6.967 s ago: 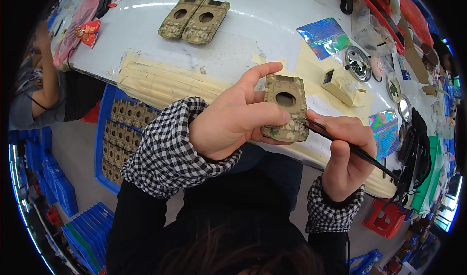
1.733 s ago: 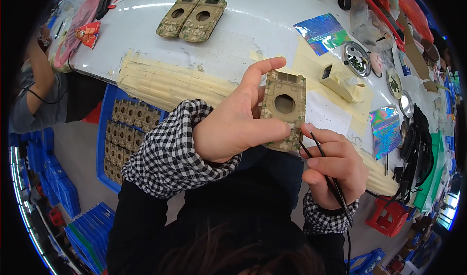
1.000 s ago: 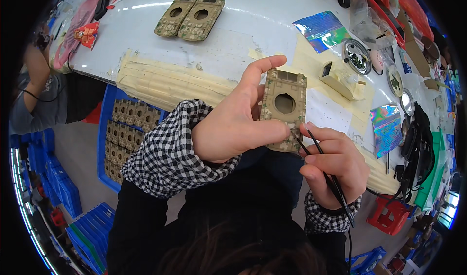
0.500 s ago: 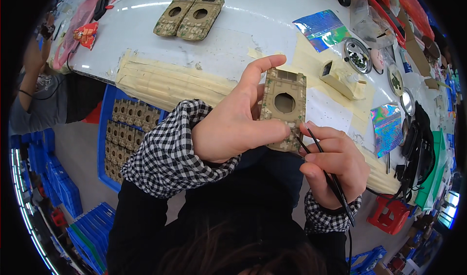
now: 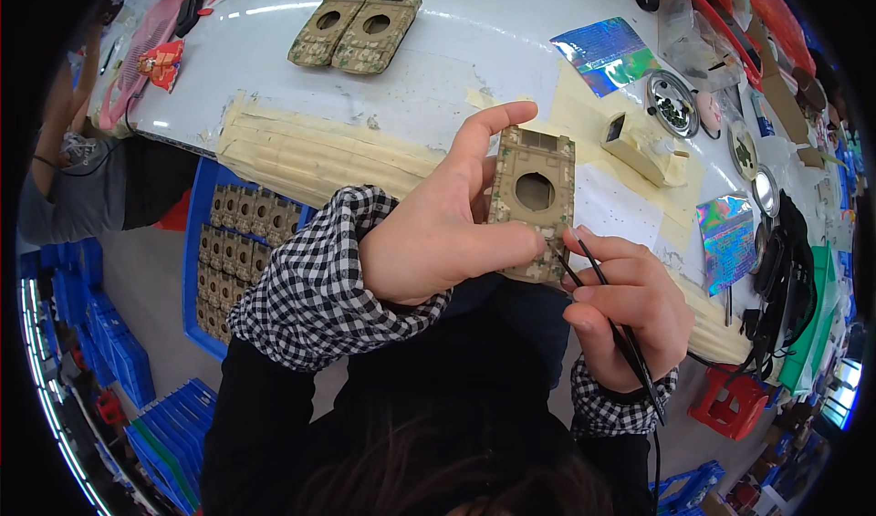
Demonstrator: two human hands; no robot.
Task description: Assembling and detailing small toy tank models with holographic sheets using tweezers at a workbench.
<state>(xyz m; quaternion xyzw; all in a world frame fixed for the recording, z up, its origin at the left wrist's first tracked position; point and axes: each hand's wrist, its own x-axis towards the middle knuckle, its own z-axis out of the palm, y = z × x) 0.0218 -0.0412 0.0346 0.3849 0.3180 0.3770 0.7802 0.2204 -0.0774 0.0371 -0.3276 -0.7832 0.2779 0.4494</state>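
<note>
My left hand (image 5: 438, 224) grips a camouflage-painted toy tank hull (image 5: 529, 165) with a round hole in its top. The thumb presses on the hull's near end while the index finger stretches past its far end. In my right hand (image 5: 634, 311) is a pair of black tweezers (image 5: 628, 343), its tips slightly apart beside the hull's near right corner. Whether the tips hold any small part is too small to tell. A white sheet (image 5: 620, 210) dotted with tiny dark specks lies on the table just beyond my right hand.
Two matching hulls (image 5: 354, 31) lie side by side at the back of the table. A blue crate (image 5: 193, 270) full of hulls stands below on the left. Round metal dishes (image 5: 672, 104) with small green parts, shiny pouches (image 5: 604, 55) and a taped block (image 5: 643, 149) sit at right. A co-worker's arm (image 5: 64, 114) shows far left.
The tweezer tips have shifted very slightly at the hull's near right corner. My left hand and the hull stay nearly still. At far left, the co-worker's arm has moved.
</note>
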